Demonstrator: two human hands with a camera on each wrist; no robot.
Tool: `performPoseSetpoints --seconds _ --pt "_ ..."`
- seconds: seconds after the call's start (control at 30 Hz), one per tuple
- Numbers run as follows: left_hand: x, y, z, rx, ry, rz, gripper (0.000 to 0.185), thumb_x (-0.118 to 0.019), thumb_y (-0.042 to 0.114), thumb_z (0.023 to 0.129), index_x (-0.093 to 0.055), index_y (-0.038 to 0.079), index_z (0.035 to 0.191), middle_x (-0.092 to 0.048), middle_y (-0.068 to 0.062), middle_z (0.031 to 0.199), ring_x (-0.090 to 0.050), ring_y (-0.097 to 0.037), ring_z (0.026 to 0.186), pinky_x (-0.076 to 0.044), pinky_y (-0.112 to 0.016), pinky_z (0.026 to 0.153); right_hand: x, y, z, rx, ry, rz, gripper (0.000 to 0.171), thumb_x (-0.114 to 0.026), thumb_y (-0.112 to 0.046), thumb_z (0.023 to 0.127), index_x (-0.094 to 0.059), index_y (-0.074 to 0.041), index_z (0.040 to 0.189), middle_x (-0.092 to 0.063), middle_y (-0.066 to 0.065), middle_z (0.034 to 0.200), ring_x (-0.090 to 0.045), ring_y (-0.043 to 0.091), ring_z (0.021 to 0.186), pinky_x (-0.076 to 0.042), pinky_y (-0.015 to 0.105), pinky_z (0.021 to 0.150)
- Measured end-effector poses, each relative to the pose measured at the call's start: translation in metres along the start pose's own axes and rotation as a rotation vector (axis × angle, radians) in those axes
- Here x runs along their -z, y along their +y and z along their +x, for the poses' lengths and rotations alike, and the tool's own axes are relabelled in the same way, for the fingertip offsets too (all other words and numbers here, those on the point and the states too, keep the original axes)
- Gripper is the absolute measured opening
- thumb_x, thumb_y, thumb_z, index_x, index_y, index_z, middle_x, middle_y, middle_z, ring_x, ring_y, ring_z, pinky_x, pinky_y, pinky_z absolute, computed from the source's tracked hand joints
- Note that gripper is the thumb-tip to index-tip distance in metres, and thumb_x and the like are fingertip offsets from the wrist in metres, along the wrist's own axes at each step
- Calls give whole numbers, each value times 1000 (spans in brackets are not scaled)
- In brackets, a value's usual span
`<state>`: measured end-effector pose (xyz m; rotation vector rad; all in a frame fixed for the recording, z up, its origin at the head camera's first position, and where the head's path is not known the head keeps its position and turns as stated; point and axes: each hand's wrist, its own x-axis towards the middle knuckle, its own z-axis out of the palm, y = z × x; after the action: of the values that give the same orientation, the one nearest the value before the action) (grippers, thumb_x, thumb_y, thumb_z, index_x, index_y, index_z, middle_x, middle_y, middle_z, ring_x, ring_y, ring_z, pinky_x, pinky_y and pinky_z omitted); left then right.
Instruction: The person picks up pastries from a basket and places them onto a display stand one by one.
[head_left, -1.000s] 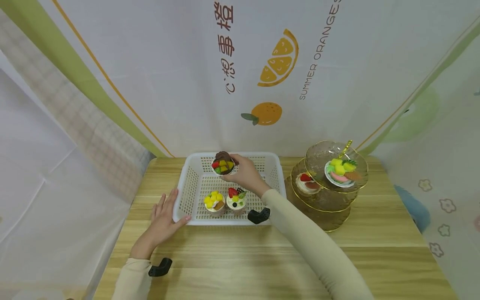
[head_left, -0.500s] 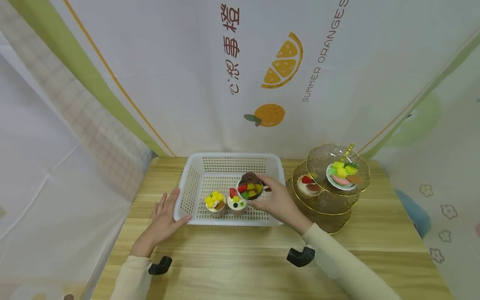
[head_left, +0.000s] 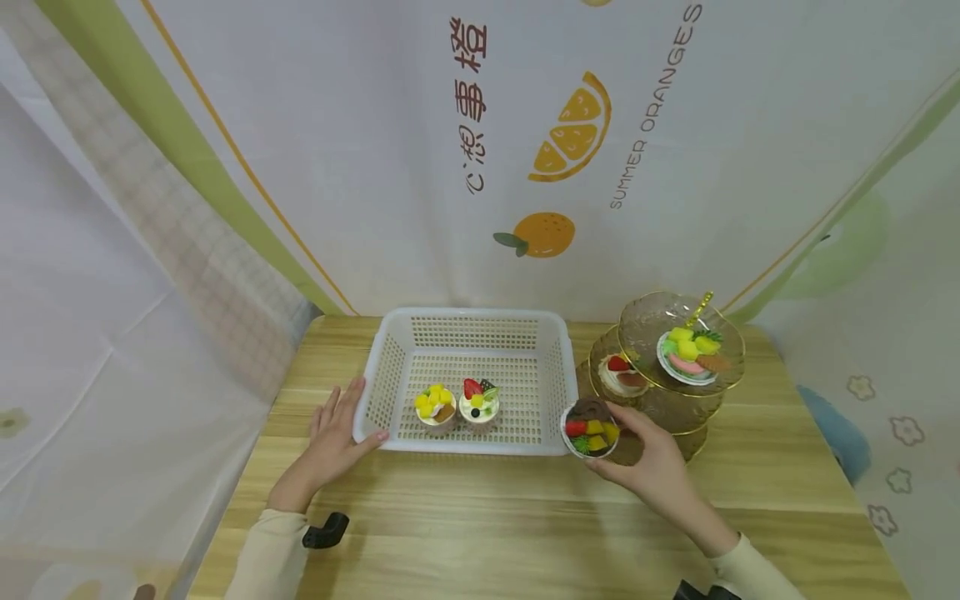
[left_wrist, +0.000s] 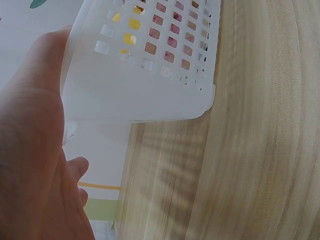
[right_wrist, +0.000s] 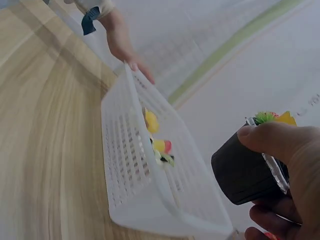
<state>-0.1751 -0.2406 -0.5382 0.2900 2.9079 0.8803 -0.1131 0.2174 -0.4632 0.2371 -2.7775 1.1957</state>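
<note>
Step in hand, as we judge it: carrying a dessert from basket to stand. Our right hand grips the chocolate fruit cup in curled fingers, off the table, just right of the white basket and near the tiered glass stand. Our left hand lies flat-fingered against the basket's left wall. Next move likely needs a level set-down on a free tier. Two cups sit in the basket. Wooden table; orange-print backdrop behind.

Wood-grain table in front of white cloth backdrop w/ orange prints, green stripes either side; even, soft light.
</note>
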Motion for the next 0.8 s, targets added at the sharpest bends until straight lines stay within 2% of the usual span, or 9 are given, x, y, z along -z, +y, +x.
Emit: performPoseSetpoints --seconds 0.1,0.23,0.3,0.43,0.57,0.67,0.8 --pt "-1 0 0 1 -5 -1 98 -62 50 92 -2 14 161 -8 -20 167 4 -49 152 5 -74 113 14 12 -12 -59 31 -4 78 -89 -25 71 -55 1 137 -63 20 132 -58 34 120 -46 53 102" --pt "-1 0 0 0 -6 -8 97 -62 51 93 -3 13 161 -7 -20 167 5 -49 152 5 -74 113 34 29 -22 -159 26 -9 82 -86 -28 75 -49 5 140 -55 30 138 -51 51 126 -40 69 99" --pt "-1 0 0 0 -5 -10 97 -62 51 93 -3 13 160 -7 -20 167 5 -49 152 5 -74 113 43 36 -26 -202 33 -36 83 -85 -30 77 -46 5 142 -55 30 137 -55 47 120 -43 65 95" --pt "0 1 0 1 -4 -7 98 -62 51 93 -4 12 160 -7 -20 167 5 -49 152 4 -74 114 55 48 -30 -268 57 -63 85 -83 -36 79 -44 3 145 -52 29 142 -55 47 119 -42 67 92" --pt "0 1 0 6 -7 -6 98 -62 51 93 -4 11 160 -6 -18 168 5 -48 152 4 -73 114 63 55 -29 -280 106 -73 83 -83 -37 80 -47 2 144 -52 29 143 -55 48 118 -42 67 90" --pt "0 0 0 6 -11 -14 97 -62 49 93 -3 11 160 -4 -17 168 6 -48 152 6 -73 114 67 62 -28 -264 150 -100 80 -84 -34 78 -50 2 141 -55 28 139 -57 45 113 -44 62 89" --pt "0 0 0 5 -12 -16 97 -62 49 93 -3 11 160 -3 -17 168 7 -48 152 6 -73 114 73 70 -24 -276 161 -110 82 -82 -35 80 -47 0 145 -54 27 141 -54 42 112 -45 58 89"
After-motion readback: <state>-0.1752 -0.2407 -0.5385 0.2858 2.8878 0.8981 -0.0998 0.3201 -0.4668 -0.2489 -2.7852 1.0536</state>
